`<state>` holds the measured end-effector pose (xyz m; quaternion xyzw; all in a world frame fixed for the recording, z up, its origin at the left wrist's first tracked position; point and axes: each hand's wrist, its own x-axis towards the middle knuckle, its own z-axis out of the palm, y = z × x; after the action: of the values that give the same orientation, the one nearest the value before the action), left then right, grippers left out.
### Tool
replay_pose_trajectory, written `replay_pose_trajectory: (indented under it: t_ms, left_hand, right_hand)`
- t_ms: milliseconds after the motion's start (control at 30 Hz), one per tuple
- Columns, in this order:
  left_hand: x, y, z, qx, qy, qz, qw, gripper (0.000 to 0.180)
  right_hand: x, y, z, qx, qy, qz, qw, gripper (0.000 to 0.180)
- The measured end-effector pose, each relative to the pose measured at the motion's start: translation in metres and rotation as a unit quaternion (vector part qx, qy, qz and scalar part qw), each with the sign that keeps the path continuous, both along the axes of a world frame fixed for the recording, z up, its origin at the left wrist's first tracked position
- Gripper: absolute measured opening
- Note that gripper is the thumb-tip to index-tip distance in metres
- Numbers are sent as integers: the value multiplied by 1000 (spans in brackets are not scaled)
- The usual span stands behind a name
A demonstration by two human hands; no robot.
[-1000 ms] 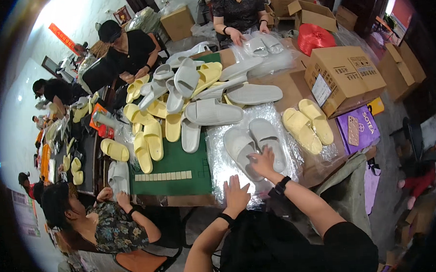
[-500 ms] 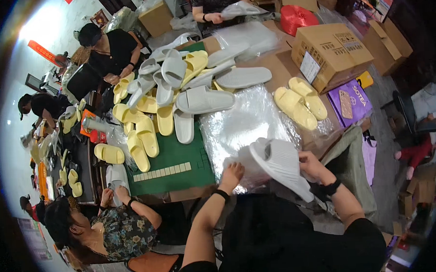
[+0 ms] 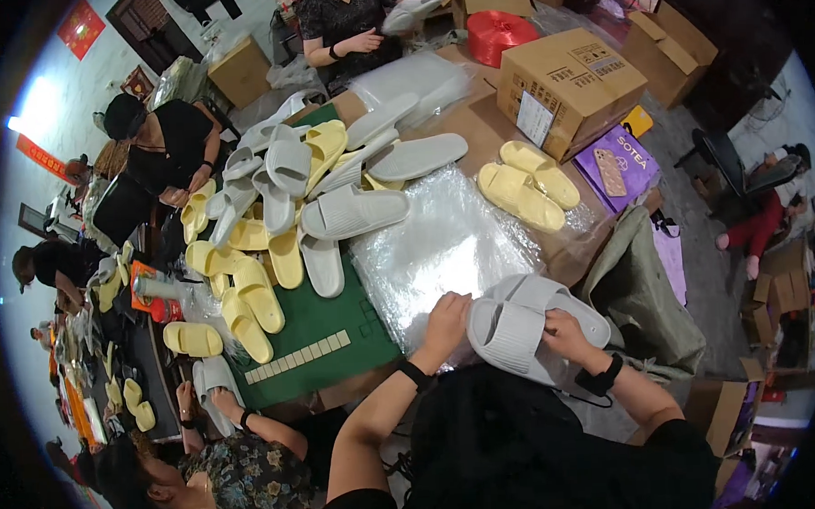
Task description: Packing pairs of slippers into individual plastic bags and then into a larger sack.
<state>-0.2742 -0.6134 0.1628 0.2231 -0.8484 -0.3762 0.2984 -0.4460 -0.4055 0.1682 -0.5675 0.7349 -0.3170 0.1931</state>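
Note:
A pair of light grey ridged slide sandals is in front of me at the near table edge, one partly overlapping the other. My right hand is closed on them, its fingers at the inner edges between the two. Beside their left edge, over the stack of clear plastic bags, is my left hand. Its fingers are curled together; what they pinch, if anything, is hidden. Both wrists carry dark bands.
Grey and yellow slides are heaped on the green mat. A yellow pair lies near a cardboard box and a purple bag. A co-worker handles grey slides at left; others work across the table.
The grey slides have turned from tilted up on edge to flatter, showing both of the pair. My right hand has moved onto their inner edges; my left hand has come closer to them. The view has shifted.

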Motion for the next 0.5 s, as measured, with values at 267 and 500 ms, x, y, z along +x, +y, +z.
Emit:
replay_pose_trajectory:
  t_ms: [267, 500]
  left_hand:
    - [-9, 13, 6, -77, 15, -78, 994, 13]
    - [-15, 42, 24, -169, -66, -222, 958, 38]
  right_hand:
    - [25, 7, -7, -10, 86, -106, 991, 11]
    - [48, -25, -12, -27, 199, -34, 979, 20]
